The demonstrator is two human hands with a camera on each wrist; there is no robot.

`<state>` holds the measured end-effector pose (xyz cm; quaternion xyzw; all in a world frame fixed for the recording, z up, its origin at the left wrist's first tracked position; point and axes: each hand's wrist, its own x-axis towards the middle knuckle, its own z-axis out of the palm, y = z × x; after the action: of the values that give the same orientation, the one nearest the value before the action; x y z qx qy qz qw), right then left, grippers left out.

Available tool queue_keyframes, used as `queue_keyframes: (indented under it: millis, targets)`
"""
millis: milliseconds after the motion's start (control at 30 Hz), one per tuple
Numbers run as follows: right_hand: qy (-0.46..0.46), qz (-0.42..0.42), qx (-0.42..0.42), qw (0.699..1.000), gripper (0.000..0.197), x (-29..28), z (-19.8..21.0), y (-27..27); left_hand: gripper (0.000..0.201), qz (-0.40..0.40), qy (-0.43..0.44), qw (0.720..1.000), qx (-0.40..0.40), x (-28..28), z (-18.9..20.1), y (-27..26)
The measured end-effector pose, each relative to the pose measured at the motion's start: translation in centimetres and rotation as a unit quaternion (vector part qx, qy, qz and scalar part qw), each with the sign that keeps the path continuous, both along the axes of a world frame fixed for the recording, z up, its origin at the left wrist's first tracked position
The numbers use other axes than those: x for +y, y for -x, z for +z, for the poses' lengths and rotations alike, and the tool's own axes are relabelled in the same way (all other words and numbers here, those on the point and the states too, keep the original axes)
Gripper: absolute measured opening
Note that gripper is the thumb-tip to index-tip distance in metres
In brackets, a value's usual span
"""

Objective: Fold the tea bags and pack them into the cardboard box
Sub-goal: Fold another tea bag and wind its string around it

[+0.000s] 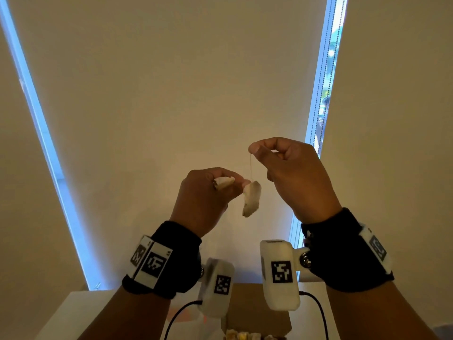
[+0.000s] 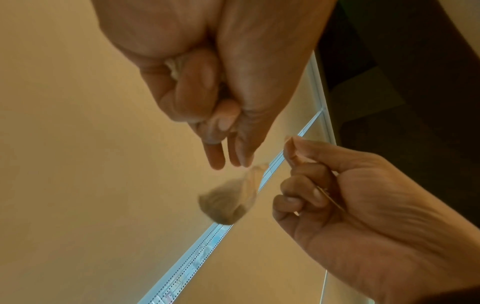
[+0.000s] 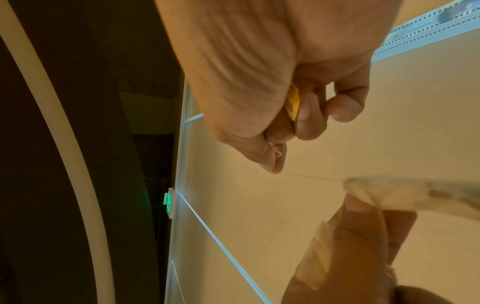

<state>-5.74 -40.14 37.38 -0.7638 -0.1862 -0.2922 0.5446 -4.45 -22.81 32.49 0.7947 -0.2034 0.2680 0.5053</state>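
Observation:
Both hands are raised in front of the beige blinds. A pale tea bag hangs in the air on a thin string. My right hand pinches the string's upper end between thumb and forefinger, and a yellow tag is tucked under its curled fingers. My left hand grips a second, folded tea bag in its curled fingers, and its fingertips meet the top of the hanging bag. The open cardboard box lies below the wrists, with tea bags inside.
A white table carries the box at the bottom edge of the head view. Beige roller blinds fill the background, with bright window gaps and bead cords at the right. Black cables trail from the wrist cameras.

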Motion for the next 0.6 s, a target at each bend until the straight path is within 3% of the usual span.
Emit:
queue_keyframes:
  millis: [100, 233, 333, 500, 600]
  targets:
    - [-0.003, 0.0, 0.005, 1.0, 0.014, -0.1, -0.1, 0.2, 0.016, -0.024, -0.009, 1.0, 0.007, -1.0, 0.1, 1.0]
    - [0.005, -0.012, 0.004, 1.0, 0.011, -0.1, 0.0, 0.5, 0.043, -0.077, 0.074, 0.99, 0.089, -1.5, 0.7, 2.5]
    - [-0.001, -0.027, 0.001, 1.0, 0.013, -0.3, 0.1, 0.7, 0.052, -0.123, 0.07, 0.983, 0.118, -1.5, 1.0, 3.3]
    - [-0.023, -0.035, -0.008, 0.999, 0.011, -0.5, 0.1, 1.1, 0.032, -0.133, 0.021, 0.988, 0.072, -2.0, 1.0, 3.3]
    - [-0.04, -0.031, -0.007, 0.999, 0.011, -0.8, 0.3, 1.7, 0.02, -0.114, 0.07, 0.987, 0.086, -1.7, 0.8, 2.6]
